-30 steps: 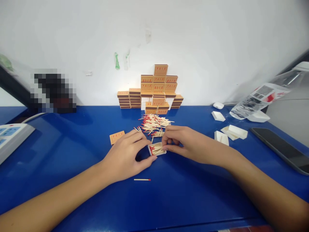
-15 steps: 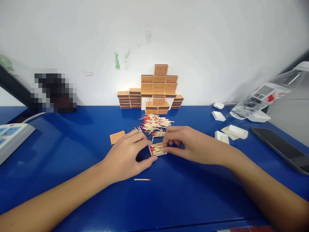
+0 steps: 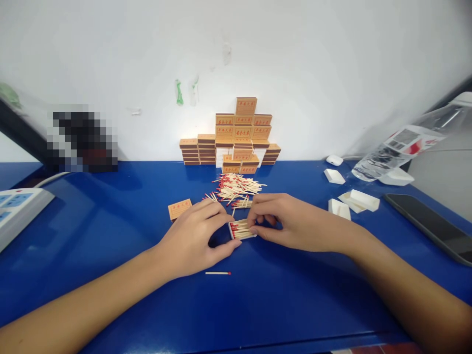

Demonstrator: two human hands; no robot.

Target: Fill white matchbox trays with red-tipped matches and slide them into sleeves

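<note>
A small white matchbox tray filled with red-tipped matches lies on the blue table. My left hand steadies its left end, thumb at the near side and fingers at the far side. At the tray's right end, my right hand is closed in a pinch on the plain ends of the matches; how many it grips is hidden. An orange matchbox sleeve lies just behind my left hand. One loose match rests in front of the tray. Beyond my fingers is a heap of matches.
Stacked matchboxes stand against the wall at the back. White empty trays, a clear plastic bottle and a dark phone lie to the right. A white power strip is at the left edge.
The tray appears slightly shifted to the right, with both hands keeping nearly the same hold. My right fingers have moved only a little at the match ends.
</note>
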